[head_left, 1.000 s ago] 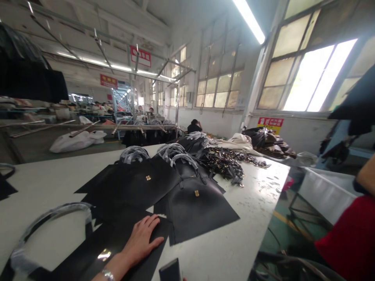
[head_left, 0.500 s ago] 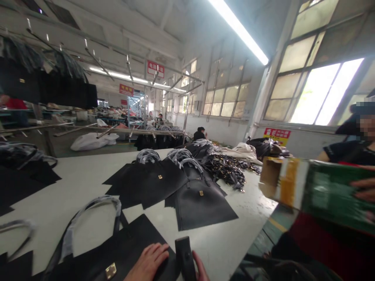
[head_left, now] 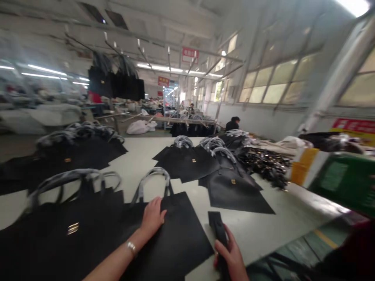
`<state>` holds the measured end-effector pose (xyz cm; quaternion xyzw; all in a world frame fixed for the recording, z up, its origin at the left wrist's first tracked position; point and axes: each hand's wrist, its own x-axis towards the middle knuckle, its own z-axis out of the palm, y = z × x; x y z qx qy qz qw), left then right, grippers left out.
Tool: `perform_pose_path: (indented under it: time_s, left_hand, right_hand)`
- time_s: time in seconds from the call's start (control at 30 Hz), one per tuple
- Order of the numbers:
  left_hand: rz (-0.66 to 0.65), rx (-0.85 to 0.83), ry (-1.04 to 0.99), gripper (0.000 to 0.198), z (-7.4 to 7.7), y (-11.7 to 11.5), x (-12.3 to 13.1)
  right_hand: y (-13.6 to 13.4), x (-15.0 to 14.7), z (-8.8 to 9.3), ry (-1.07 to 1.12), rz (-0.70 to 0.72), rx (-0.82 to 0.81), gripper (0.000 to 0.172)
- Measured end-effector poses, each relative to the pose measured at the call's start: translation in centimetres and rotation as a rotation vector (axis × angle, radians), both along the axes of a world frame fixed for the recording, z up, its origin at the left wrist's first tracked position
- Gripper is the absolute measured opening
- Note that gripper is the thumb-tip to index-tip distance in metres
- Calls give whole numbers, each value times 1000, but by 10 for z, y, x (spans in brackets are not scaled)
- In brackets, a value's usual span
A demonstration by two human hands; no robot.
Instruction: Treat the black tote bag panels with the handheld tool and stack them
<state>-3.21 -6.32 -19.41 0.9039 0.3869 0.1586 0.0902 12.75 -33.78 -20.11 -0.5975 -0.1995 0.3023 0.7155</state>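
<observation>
My left hand [head_left: 152, 219] lies on a black handbag [head_left: 178, 230], just below the base of its handle [head_left: 155, 173]; the thumb is apart from the fingers. No gold clasp shows on this bag, and the hand covers the spot below the handle. Wrapped around a long black handheld device [head_left: 217, 224] are the fingers of my right hand [head_left: 231, 253], over the table by the bag's right edge. What the device is, I cannot tell. To the left, another black handbag [head_left: 96, 218] with a gold clasp [head_left: 73, 228] partly overlaps or adjoins the first.
Stacked black bags [head_left: 187, 162] with wrapped handles lie across the white table [head_left: 178, 195]. At right are a heap of straps with metal fittings [head_left: 266, 160] and a green box [head_left: 345, 179] beside the table edge. Bags hang from a rack [head_left: 117, 80]. A person [head_left: 233, 124] sits farther back.
The view has swung left, bringing more bags in at left. My left hand has moved across the bag towards its handle. The black device stays in my right hand.
</observation>
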Motion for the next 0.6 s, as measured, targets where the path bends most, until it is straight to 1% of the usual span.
perform_pose_path:
  time_s: [0.03, 0.07, 0.1, 0.17, 0.23, 0.3, 0.4, 0.5, 0.6]
  left_hand:
    - [102, -5, 68, 48, 6, 11, -4]
    - [157, -12, 101, 51, 10, 21, -8]
    - [181, -20, 127, 54, 13, 30, -11]
    - [165, -30, 134, 55, 16, 42, -17]
    - [127, -31, 122, 52, 16, 45, -21]
    - [89, -32, 100, 49, 14, 40, -21]
    - [22, -45, 73, 46, 11, 21, -13]
    - [-37, -56, 59, 45, 8, 3, 3]
    - [-51, -79, 51, 45, 8, -5, 20]
  right_hand:
    - [0, 0, 2, 3, -12, -18, 106]
    - [1, 1, 3, 10, -35, -31, 107]
    - [2, 1, 2, 18, -47, -43, 109]
    - [2, 2, 1, 29, -67, -62, 112]
    - [2, 1, 0, 35, -72, -71, 114]
    - [1, 1, 0, 38, -63, -70, 113]
    - [1, 2, 0, 17, -21, -58, 109]
    - [1, 5, 2, 28, -6, -58, 107]
    - [-6, 8, 6, 48, 2, -66, 101]
